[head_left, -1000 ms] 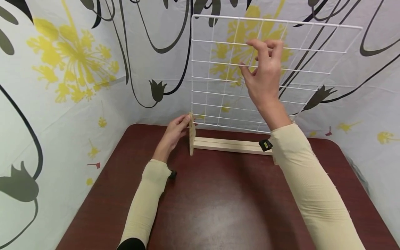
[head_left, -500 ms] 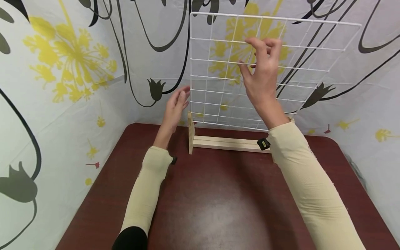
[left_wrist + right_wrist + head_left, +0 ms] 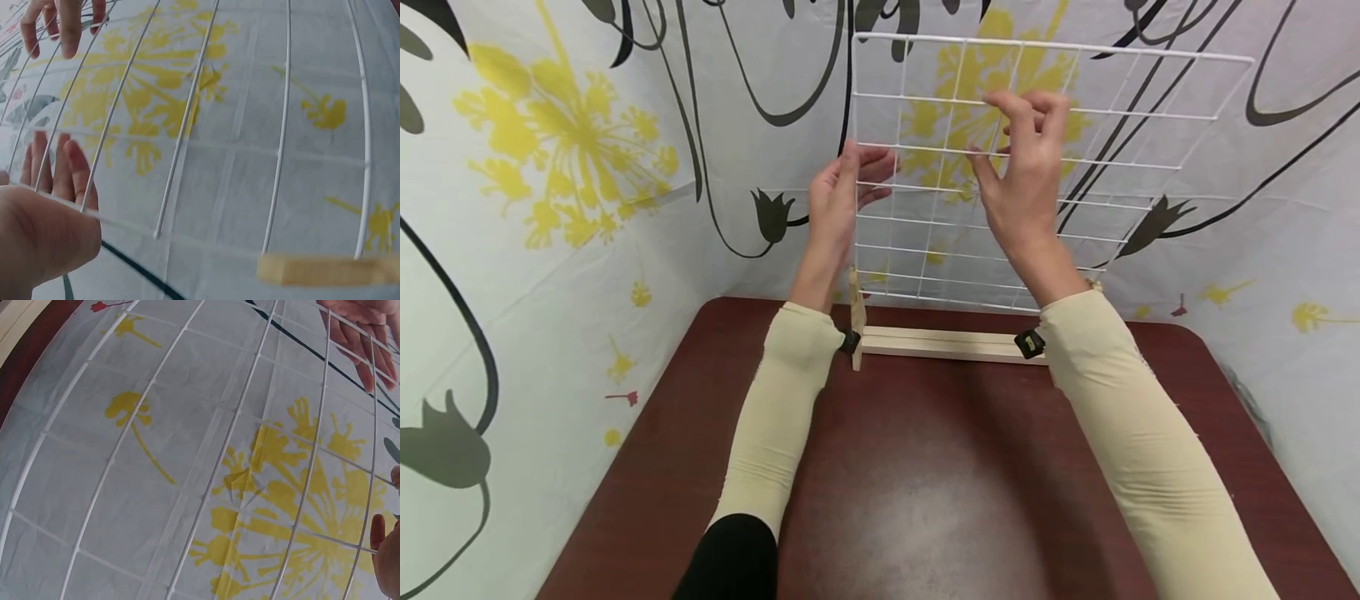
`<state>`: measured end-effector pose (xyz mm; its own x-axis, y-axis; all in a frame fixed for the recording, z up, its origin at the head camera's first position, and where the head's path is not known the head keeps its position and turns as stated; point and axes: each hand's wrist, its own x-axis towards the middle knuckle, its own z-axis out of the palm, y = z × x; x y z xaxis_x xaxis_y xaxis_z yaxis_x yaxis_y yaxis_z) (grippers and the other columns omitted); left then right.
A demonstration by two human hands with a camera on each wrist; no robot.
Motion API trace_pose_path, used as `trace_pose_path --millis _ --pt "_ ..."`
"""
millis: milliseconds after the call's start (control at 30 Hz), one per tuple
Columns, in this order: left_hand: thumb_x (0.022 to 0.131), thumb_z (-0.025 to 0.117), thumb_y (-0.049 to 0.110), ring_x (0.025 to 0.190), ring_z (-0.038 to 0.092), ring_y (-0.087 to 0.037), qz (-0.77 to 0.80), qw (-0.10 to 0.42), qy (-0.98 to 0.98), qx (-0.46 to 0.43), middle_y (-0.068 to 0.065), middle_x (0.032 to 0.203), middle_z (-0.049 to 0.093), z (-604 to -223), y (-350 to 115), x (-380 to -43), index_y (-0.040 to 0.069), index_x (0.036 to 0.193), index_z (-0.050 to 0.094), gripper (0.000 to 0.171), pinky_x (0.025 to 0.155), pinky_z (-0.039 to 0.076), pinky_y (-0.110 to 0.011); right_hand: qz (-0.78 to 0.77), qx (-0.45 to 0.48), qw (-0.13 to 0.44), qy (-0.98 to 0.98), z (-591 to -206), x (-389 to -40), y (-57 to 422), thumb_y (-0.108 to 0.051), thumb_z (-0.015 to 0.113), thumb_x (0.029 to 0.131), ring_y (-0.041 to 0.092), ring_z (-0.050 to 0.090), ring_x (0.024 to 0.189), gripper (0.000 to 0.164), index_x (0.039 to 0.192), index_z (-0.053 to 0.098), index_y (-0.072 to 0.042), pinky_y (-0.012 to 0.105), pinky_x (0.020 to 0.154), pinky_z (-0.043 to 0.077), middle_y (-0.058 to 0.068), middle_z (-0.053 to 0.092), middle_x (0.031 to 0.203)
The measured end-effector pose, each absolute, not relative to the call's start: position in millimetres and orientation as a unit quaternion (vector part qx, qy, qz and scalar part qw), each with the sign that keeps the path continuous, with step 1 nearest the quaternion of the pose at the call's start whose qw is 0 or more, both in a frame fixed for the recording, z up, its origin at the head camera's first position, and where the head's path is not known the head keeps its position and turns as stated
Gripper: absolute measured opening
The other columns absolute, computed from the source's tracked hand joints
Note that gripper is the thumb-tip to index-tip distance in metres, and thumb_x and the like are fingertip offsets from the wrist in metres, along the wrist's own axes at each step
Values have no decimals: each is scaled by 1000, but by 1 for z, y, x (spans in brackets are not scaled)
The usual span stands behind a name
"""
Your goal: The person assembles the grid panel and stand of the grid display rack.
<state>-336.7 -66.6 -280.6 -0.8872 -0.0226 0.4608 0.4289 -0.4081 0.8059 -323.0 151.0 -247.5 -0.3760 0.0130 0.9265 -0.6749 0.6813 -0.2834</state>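
Observation:
A white wire grid panel (image 3: pixel 1052 46) stands upright, leaning back over a wooden stand (image 3: pixel 940 343). My right hand (image 3: pixel 1030 183) grips wires near the panel's middle, thumb below and fingers bent over a higher wire. At the panel's left edge is my left hand (image 3: pixel 835 204), its straight fingers behind the grid and its thumb in front along the edge wire. The left wrist view shows those left fingers (image 3: pixel 78 169) through the mesh, uncurled. The stand's left wooden upright (image 3: pixel 856 312) meets the panel's lower left corner; its right end is mostly hidden by my right sleeve.
The stand rests toward the back of a dark red-brown table (image 3: pixel 925 467). Close behind the panel hangs a pale fabric backdrop (image 3: pixel 580 300) with yellow, grey and black plant prints, which also covers both sides.
My left hand has left the wooden upright and risen along the panel's left edge, its fingers now passing behind the wires. The right hand keeps its grip; the panel stays almost still.

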Motion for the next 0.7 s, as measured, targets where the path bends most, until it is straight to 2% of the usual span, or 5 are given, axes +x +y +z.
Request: trace_pose_path --millis 167,300,467,567,700 --pt "113 51 33 97 79 -14 -832 150 -507 -168 -1 98 82 -281 -62 -338 6 106 78 39 84 58 -30 335 207 486 -780 -244 -318 153 -5 80 92 29 57 117 53 138 61 -20 35 87 54 15 46 130" --pt "112 52 31 97 80 -14 -837 154 -499 -163 0 96 83 -282 -59 -338 6 104 78 37 86 58 -31 315 219 442 -811 -241 -307 163 -8 81 90 26 55 125 63 146 55 -21 37 84 56 17 43 139" --pt "112 53 31 97 80 -14 -839 161 -495 -157 1 94 83 -285 -58 -338 7 102 79 37 89 57 -31 253 216 410 -849 -237 -287 175 -27 78 95 34 60 126 71 157 44 -29 48 83 58 14 38 157" --pt "112 53 31 97 80 -14 -840 164 -493 -153 1 93 83 -286 -59 -339 7 102 79 37 90 57 -32 237 190 458 -835 -238 -277 184 -36 71 98 36 62 117 62 153 47 -23 50 86 55 16 45 152" --pt "112 54 32 97 80 -14 -841 169 -492 -151 1 93 83 -287 -59 -340 7 102 79 37 90 57 -33 321 102 578 -743 -238 -272 202 -32 65 92 16 54 107 39 127 60 -15 32 93 45 1 54 124"
